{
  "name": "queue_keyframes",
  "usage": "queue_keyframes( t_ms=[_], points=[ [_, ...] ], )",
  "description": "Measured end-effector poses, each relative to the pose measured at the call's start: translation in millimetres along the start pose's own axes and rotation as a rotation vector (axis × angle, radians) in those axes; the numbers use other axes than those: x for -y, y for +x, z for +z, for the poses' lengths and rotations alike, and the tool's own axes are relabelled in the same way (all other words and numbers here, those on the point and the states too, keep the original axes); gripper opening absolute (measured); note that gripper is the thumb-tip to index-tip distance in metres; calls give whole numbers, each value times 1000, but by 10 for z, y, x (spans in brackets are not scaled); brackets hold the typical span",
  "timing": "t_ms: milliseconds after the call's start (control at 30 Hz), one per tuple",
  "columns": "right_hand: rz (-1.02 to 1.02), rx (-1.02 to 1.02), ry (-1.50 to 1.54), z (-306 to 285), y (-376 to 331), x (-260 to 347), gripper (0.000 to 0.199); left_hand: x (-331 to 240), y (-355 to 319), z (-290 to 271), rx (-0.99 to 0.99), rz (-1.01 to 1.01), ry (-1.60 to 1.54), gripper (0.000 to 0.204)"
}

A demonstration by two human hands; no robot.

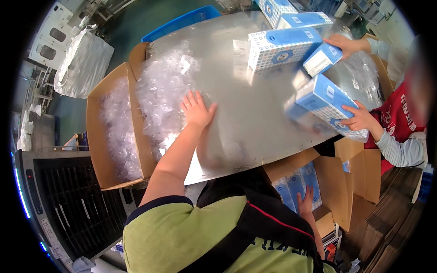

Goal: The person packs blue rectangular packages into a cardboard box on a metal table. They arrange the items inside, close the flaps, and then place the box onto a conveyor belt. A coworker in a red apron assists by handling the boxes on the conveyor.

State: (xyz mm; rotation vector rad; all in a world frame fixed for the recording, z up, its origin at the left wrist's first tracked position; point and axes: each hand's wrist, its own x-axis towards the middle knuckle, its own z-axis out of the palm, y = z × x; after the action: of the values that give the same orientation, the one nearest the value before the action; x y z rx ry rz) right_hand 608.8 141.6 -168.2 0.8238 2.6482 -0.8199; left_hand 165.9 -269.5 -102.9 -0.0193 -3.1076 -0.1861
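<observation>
My left hand [198, 111] lies on the metal table [227, 123] with its fingers spread. Its fingertips are beside a heap of clear plastic pieces [164, 86], and nothing is in its grasp. Low on the right, my right hand [306, 204] reaches into an open cardboard carton [334, 186]. Its fingers are stretched out over the blue patterned boxes [291, 184] packed inside. I see no box lifted in it.
A co-worker at the right holds a blue and white box [330, 102] and touches a smaller one [322, 59]. More such boxes [284, 45] stand at the far side. A carton of clear pieces [119, 132] flanks the table's left edge; a blue bin [182, 22] lies behind.
</observation>
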Motion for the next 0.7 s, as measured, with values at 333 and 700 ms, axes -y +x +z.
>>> queue_keyframes(
  t_ms=[333, 700],
  points=[
    [-200, 47, -3, -100, 168, 726, 63, -444, -755, 11, 101, 474, -367, 67],
    [-176, -64, 9, -155, -74, 534, 57, 234, -639, -44, -92, 418, -380, 64]
  ],
)
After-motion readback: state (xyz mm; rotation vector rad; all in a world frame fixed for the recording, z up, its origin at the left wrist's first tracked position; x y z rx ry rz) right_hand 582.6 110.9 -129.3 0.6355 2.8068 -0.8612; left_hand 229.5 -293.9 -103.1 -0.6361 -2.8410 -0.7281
